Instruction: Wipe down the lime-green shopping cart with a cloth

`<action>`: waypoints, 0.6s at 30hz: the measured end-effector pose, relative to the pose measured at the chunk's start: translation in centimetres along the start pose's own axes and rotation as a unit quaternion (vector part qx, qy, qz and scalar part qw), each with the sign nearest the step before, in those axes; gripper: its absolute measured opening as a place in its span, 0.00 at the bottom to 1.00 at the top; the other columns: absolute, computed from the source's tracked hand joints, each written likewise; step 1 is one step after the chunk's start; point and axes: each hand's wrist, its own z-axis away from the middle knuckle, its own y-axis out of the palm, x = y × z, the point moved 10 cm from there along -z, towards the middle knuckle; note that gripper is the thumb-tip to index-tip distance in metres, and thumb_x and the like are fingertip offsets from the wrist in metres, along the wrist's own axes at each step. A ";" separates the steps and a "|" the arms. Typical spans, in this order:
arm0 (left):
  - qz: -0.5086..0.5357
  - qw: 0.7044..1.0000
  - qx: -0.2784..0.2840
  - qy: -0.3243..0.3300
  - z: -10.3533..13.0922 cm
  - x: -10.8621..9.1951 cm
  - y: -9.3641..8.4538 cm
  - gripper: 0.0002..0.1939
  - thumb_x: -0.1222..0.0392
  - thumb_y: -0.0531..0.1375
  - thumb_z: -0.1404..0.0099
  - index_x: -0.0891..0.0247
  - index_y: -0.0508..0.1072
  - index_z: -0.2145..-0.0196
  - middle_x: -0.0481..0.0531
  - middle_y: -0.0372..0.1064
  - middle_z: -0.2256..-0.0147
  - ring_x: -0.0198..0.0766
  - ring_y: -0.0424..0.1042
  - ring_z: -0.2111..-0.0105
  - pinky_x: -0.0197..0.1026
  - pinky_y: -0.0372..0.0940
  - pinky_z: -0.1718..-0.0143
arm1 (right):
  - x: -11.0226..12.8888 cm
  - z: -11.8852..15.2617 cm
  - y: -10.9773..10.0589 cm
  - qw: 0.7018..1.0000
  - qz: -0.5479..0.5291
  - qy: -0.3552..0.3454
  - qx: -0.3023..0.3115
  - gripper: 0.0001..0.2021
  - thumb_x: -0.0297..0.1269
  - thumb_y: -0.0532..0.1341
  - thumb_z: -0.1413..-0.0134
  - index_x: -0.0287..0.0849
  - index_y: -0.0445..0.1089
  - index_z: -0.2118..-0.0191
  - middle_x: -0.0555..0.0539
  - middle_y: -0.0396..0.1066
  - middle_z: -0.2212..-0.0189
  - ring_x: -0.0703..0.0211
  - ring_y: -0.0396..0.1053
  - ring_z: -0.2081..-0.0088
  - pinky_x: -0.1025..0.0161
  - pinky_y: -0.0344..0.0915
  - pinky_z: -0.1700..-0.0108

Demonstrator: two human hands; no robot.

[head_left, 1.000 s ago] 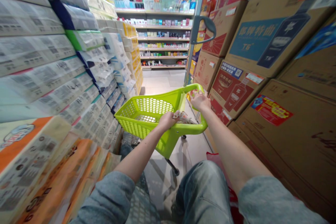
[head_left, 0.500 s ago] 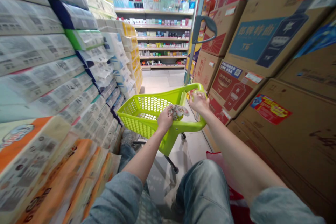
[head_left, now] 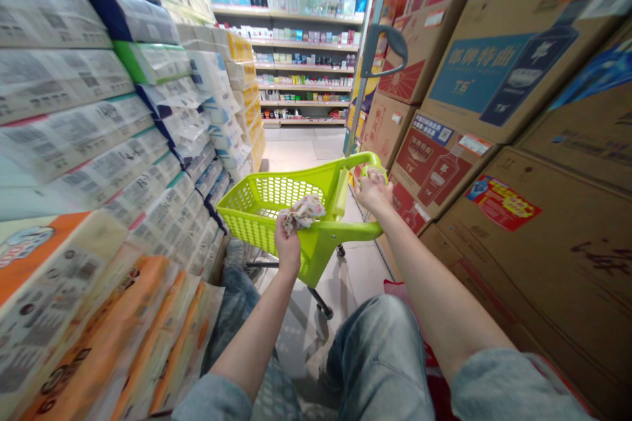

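Note:
A lime-green shopping cart point(head_left: 316, 250) with a perforated basket stands in the aisle before my knees. My left hand point(head_left: 288, 247) is closed on a crumpled, patterned cloth point(head_left: 303, 212), held at the basket's near side rim. On the right, my right hand point(head_left: 374, 192) is wrapped round the cart's handle, close to its far corner. The fingertips of that hand are partly hidden behind the hand.
Packs of paper goods point(head_left: 64, 79) are stacked high on the left, with orange packs point(head_left: 99, 335) nearest. Cardboard boxes point(head_left: 474, 72) rise on the right, beside a metal pole with a grey handle point(head_left: 390, 52). Stocked shelves point(head_left: 306, 66) stand ahead.
My left hand has moved left with the cloth, away from the cart's handle and along the basket side. The right hand has stayed at the handle.

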 end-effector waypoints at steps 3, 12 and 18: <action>-0.037 0.999 -0.012 -0.026 1.7 0.9 -1.1 0.16 0.59 0.57 0.38 0.63 0.70 0.52 0.55 0.69 0.50 0.42 0.67 0.49 0.45 0.60 0.45 | 0.4 -0.1 0.3 1.000 0.002 -0.007 0.002 0.18 0.41 0.51 0.42 0.45 0.68 0.49 0.41 0.50 0.37 0.43 0.47 0.38 0.39 0.49 0.44; -0.168 0.972 0.092 0.139 7.4 -3.8 5.0 0.27 0.65 0.48 0.33 0.57 0.53 0.37 0.52 0.42 0.34 0.41 0.35 0.34 0.48 0.39 0.34 | 0.9 0.3 0.1 1.000 0.023 -0.017 0.005 0.18 0.41 0.50 0.42 0.44 0.70 0.51 0.40 0.49 0.36 0.42 0.46 0.37 0.38 0.47 0.43; -0.211 0.911 0.200 0.291 10.2 -7.5 8.6 0.29 0.68 0.47 0.33 0.56 0.49 0.36 0.54 0.47 0.36 0.44 0.39 0.34 0.55 0.48 0.37 | 0.7 0.4 -0.1 1.000 0.021 -0.021 0.009 0.18 0.41 0.50 0.41 0.44 0.71 0.51 0.40 0.48 0.36 0.41 0.45 0.37 0.38 0.48 0.44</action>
